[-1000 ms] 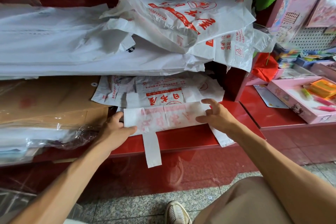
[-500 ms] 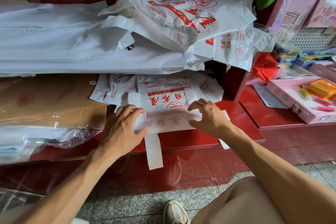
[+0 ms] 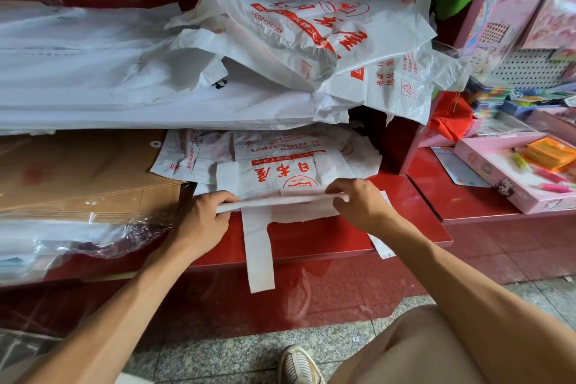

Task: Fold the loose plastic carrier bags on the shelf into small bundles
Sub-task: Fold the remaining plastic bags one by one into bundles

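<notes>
Now, what I see, line by line, through the head camera:

Bag being folded: a white carrier bag [image 3: 282, 200] lies at the front of the red shelf [image 3: 314, 243], folded into a narrow strip that runs left to right; one handle [image 3: 259, 256] hangs down over the shelf edge.

Left hand: my left hand [image 3: 204, 221] grips the strip's left end, fingers curled over the top of the fold.

Right hand: my right hand [image 3: 358, 206] pinches the strip's right end, fingers bent around it.

Flat bags: more white bags with red print [image 3: 280, 162] lie spread on the shelf just behind the strip, touching it.

Loose heap: a crumpled pile of carrier bags [image 3: 311, 34] sits on the level above, to the right, spilling over its edge.

Left side: flat cardboard [image 3: 78, 171] and clear plastic wrap [image 3: 78, 237] rest beside the left hand.

Right side: a pink tray [image 3: 498, 178] of small colourful items stands on a lower red counter, well apart from the hands.

Below: a grey speckled floor [image 3: 233, 352] and the toe of a shoe [image 3: 300, 365].
</notes>
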{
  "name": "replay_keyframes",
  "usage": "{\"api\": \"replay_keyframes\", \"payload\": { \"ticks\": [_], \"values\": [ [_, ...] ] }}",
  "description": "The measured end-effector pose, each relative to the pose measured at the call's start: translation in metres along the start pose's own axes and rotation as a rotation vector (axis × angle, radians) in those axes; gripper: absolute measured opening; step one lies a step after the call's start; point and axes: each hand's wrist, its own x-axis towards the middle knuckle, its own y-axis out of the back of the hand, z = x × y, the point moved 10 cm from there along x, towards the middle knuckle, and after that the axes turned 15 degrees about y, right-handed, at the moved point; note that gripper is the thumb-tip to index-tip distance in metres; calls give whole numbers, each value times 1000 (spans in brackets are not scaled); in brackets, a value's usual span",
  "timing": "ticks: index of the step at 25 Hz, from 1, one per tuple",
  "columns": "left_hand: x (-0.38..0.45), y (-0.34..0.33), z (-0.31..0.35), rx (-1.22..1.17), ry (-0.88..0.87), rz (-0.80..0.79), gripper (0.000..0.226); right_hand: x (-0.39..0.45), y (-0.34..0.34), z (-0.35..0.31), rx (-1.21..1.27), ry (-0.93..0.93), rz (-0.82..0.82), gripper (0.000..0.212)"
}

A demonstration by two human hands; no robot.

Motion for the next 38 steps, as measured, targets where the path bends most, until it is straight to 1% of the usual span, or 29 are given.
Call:
{"api": "replay_keyframes", "payload": {
  "ticks": [1,3,4,5,7,9,10,11,12,13,14,15,17,18,19,21,22,24,26,27,28,29,30,31,32,33,35,37,38],
  "values": [
    [1,6,-1,-93,44,13,10,-3,11,9,139,-61,100,17],
    [6,17,-11,-323,158,40,8,-13,26,28,438,-205,289,6],
    [7,19,-16,-401,205,35,7,-18,26,36,539,-265,330,6],
    [8,18,-20,-423,233,23,5,-20,23,40,566,-304,330,10],
    [10,9,-27,-357,268,-7,16,-20,11,47,492,-341,237,28],
    [7,5,-32,-185,286,8,38,-19,7,49,326,-330,162,39],
    [4,11,-24,-46,207,87,48,-16,13,47,200,-301,164,43],
    [0,12,-10,98,67,157,57,-13,20,38,85,-239,182,45],
    [-6,7,4,201,-77,159,61,-8,23,24,24,-140,193,46],
    [-13,-2,17,256,-188,91,62,-2,19,5,10,-19,149,47],
    [-20,-14,27,285,-245,-24,64,1,4,-12,34,84,36,51],
    [-26,-25,31,300,-271,-133,66,1,-15,-26,62,146,-127,57],
    [-30,-35,30,274,-240,-282,70,-10,-46,-32,39,114,-451,68],
    [-27,-35,26,266,-207,-313,74,-14,-49,-28,4,81,-515,72],
    [-24,-30,22,264,-178,-301,78,-13,-46,-22,-46,62,-512,74],
    [-19,-17,16,309,-128,-213,78,-8,-32,-17,-144,55,-435,72],
    [-16,-11,14,316,-111,-146,71,-5,-26,-16,-181,54,-385,69],
    [-14,2,16,229,-86,-59,41,-5,-21,-12,-155,39,-338,66],
    [-9,12,14,96,-43,-50,15,-10,-23,-5,-22,7,-372,73],
    [-6,16,11,15,-12,-62,20,-14,-20,-5,0,1,-386,76],
    [-3,19,7,-62,20,-83,30,-13,-14,-5,-26,24,-343,73],
    [-2,23,5,-152,51,-102,37,-9,-4,-2,-68,43,-245,63],
    [-2,26,4,-260,83,-126,37,-6,9,2,-58,51,-96,45],
    [-4,26,4,-378,129,-162,31,-6,19,9,53,-3,46,25],
    [-7,24,2,-495,192,-202,20,-8,24,17,243,-65,152,11],
    [-10,21,1,-578,259,-239,12,-11,25,23,440,-124,229,13],
    [-14,13,-6,-574,347,-288,11,-15,25,30,717,-183,343,28],
    [-16,6,-15,-522,424,-302,11,-16,26,27,804,-237,406,20],
    [-16,3,-22,-545,478,-295,9,-17,21,27,846,-297,409,24]
  ]
}}
